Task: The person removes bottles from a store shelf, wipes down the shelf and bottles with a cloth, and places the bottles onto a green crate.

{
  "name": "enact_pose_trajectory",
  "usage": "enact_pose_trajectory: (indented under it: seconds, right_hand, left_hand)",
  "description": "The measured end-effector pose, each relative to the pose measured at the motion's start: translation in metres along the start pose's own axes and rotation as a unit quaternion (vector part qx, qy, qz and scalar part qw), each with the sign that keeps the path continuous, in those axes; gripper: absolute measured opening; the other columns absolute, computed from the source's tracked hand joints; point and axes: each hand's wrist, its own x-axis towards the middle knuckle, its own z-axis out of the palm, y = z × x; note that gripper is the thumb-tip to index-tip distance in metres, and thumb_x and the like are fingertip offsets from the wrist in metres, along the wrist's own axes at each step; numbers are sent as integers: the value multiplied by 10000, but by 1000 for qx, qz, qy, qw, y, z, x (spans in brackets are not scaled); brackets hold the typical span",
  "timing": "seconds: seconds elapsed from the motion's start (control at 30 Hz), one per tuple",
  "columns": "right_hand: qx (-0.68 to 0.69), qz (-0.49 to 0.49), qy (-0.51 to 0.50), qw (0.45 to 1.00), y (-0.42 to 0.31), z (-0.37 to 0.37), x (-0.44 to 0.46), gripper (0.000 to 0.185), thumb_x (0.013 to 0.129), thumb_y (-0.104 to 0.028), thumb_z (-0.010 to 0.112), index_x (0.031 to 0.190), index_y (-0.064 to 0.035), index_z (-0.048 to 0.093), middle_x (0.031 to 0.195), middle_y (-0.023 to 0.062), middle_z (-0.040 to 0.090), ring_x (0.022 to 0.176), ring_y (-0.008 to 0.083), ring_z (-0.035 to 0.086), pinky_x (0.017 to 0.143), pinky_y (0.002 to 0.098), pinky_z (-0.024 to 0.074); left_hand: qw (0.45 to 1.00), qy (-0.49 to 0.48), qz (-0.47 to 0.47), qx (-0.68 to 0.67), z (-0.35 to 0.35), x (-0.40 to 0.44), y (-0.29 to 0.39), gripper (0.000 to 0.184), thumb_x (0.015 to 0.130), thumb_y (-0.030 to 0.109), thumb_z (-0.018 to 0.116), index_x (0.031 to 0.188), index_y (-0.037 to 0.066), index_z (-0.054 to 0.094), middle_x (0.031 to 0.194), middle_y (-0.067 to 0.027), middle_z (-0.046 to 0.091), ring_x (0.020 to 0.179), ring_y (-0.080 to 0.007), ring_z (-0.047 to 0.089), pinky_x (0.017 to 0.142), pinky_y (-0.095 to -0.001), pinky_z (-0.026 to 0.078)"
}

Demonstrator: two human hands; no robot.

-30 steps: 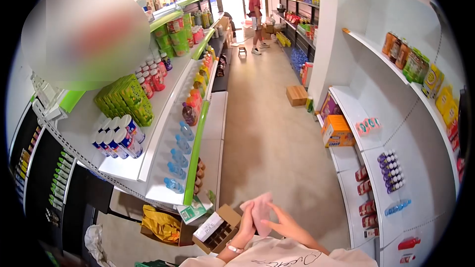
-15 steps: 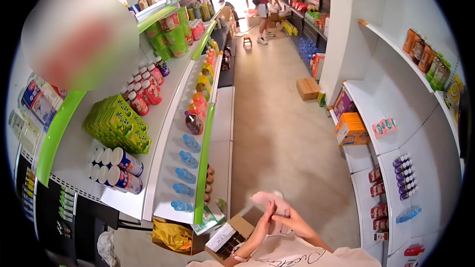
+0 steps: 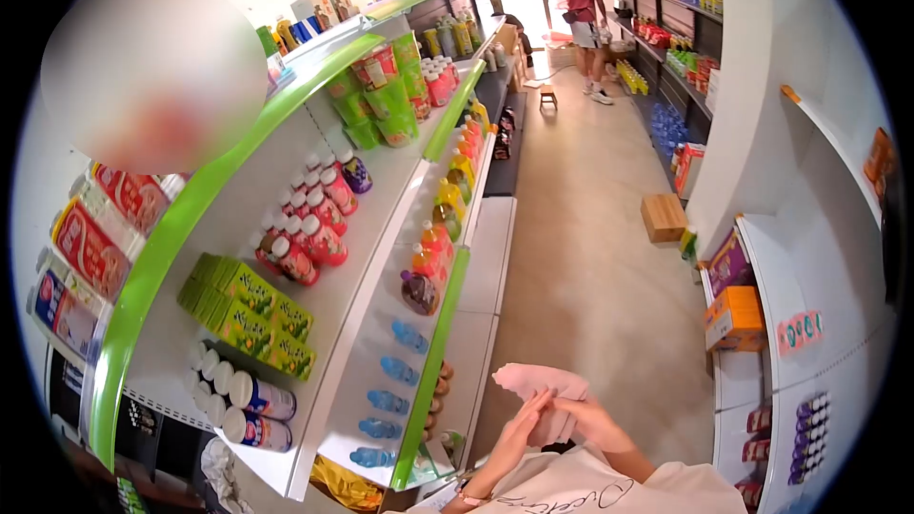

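The pale pink, soft fabric piece [image 3: 535,381] is located between the two bare hands, in front of the wearer's printed off-white shirt [image 3: 595,490] and above the smooth beige floor [image 3: 581,266] of the aisle. The left hand [image 3: 519,426] lies against the near face of the fabric, fingers almost straight and close together; how firmly they press cannot be told. The right hand [image 3: 592,421] is partly curled, its fingers closed on the fabric's lower part. The outline is unclear at this angle: the piece may be a glove or a folded cloth. Caution: the upper end of the fabric stands free above the fingers, so a loosened right-hand grip could let it drop to the floor. Wide movement of the left arm presents a second hazard. The row of small, clear blue plastic bottles [image 3: 388,401] stands near that arm on the white shelf [image 3: 341,430], behind a bright green edge strip [image 3: 433,390]; a swinging elbow or sleeve could tip them. Further along the aisle, the small brown wooden stool [image 3: 548,96] and the light brown block-shaped box [image 3: 664,217] are trip hazards if attention remains on the hands.
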Motion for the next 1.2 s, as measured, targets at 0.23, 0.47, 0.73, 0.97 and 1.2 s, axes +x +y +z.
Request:
enact_pose_trajectory:
  seconds: [0.23,0.47,0.73,0.97,1.2]
  right_hand:
    - [-55,-35,27,997,-78,-40,77,219,866,-60,593,1077,-1,606,944,73,670,857,152,645,728,260,515]
    - [-26,2,77,997,-80,-59,118,267,841,-99,656,1085,-12,590,985,52,642,899,125,611,762,274,499]
    - [-6,14,76,997,-119,-28,205,338,852,-112,640,1159,-17,533,1038,55,617,951,141,599,810,301,491]
    - [-7,-9,65,998,-179,23,317,354,852,-128,639,1170,-27,519,1105,65,585,1037,159,558,877,326,454]
    - [-53,-18,18,998,-208,76,416,391,815,-128,688,1161,-36,530,1039,68,612,949,161,586,805,309,478]
  left_hand:
    - [998,11,-17,-62,-10,116,24,468,989,196,434,1411,17,343,1427,-124,400,1321,-190,364,1087,-307,265]
    - [986,168,-9,6,-46,147,-8,508,932,199,563,1378,21,395,1390,-117,446,1294,-203,396,1061,-310,303]
    - [831,502,70,229,-156,196,77,468,887,93,560,1333,26,433,1455,-173,309,1324,-314,329,1094,-428,243]
    - [562,693,141,429,-283,226,108,753,852,105,600,1450,1,155,1506,-227,167,1395,-393,136,1125,-468,126]
    - [554,747,157,333,-361,227,100,834,752,83,686,1431,-5,211,1432,-208,282,1317,-324,307,1073,-424,271]
